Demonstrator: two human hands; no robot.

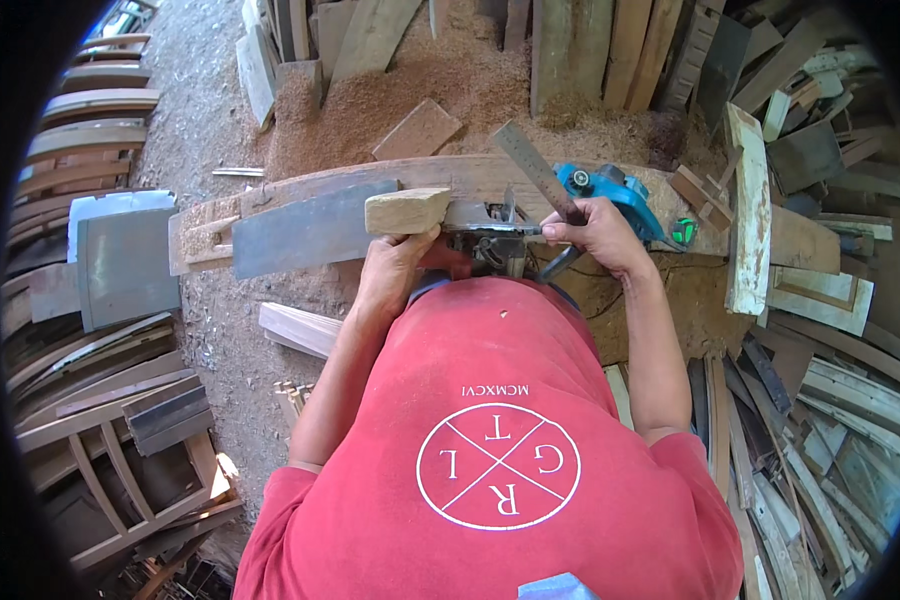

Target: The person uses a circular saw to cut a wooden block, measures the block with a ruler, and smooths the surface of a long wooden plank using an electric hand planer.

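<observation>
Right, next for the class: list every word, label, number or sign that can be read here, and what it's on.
Red shirt: white crossed circle, one upside-down letter per quarter; I won't copy them.
Red shirt: smaller white row above the circle; likewise not copied.
Metal strip, blue power tool, small green item: any print too small to read.

The left hand [395, 265] grips a wood block [407, 212] by the worktop's [445, 172] near edge; the right hand [602, 238] holds a ruler [530, 163] slanting toward the far edge. A grey sheet [315, 230] lies toward the left end, a blue tool [625, 203] right of centre, a white board [746, 215] near the right end
</observation>
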